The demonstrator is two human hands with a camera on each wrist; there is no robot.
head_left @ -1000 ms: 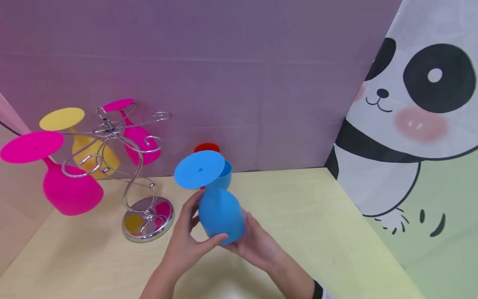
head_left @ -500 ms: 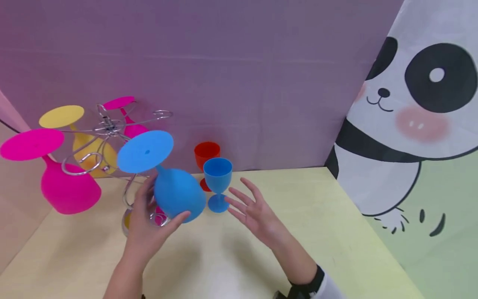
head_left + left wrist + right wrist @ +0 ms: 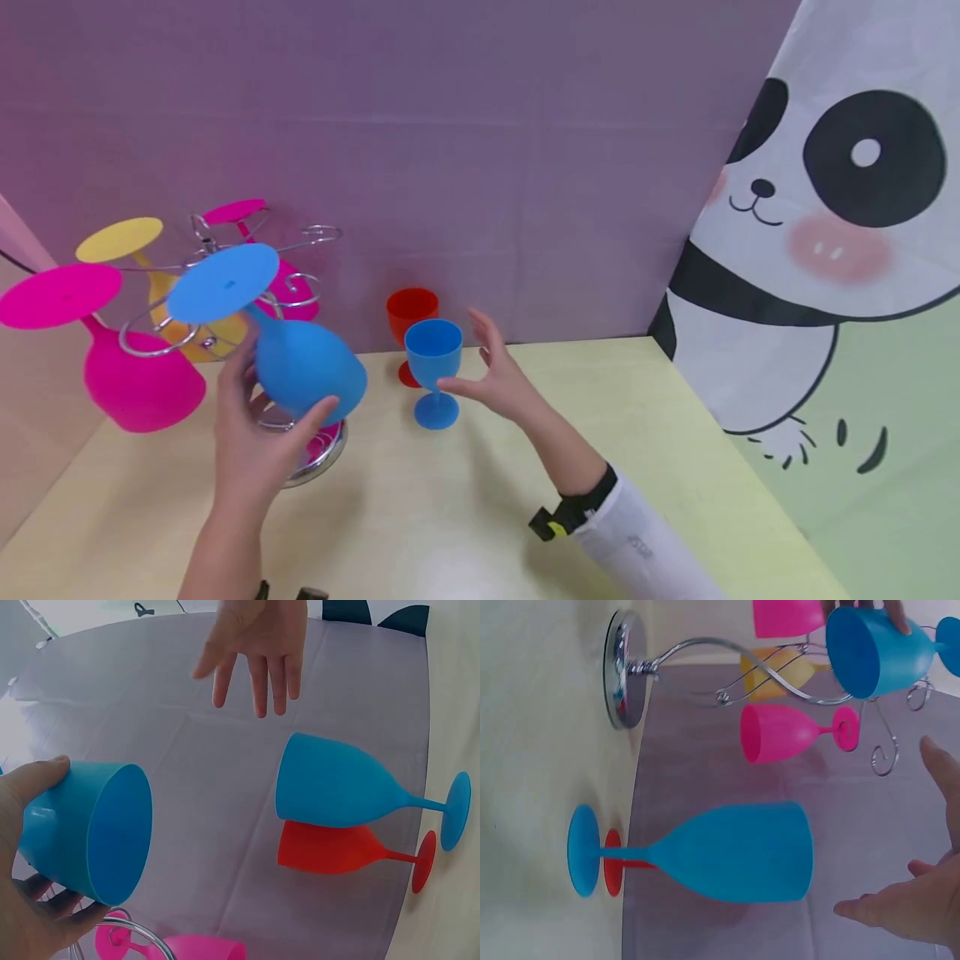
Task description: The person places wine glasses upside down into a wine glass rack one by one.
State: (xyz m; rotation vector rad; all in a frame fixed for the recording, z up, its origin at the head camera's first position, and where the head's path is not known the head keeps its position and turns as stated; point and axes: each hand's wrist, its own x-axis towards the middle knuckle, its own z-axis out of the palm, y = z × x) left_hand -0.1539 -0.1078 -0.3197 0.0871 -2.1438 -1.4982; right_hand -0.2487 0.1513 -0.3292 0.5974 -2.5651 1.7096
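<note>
The tabletop (image 3: 675,508) carried the rack (image 3: 630,697), where two pink cups (image 3: 142,385) and a yellow cup (image 3: 120,239) hung upside down. The left hand (image 3: 251,446) was curled round the blue cup (image 3: 307,367), tilted foot-up beside the rack; whether they touched, I could not tell. Its foot could catch on the rack or knock a pink cup, if pushed in at this tilt. The right hand (image 3: 506,387), empty, fingers parted, was near the second blue cup (image 3: 433,360); a careless sweep could topple this upright cup against the red cup (image 3: 411,309) behind.
</note>
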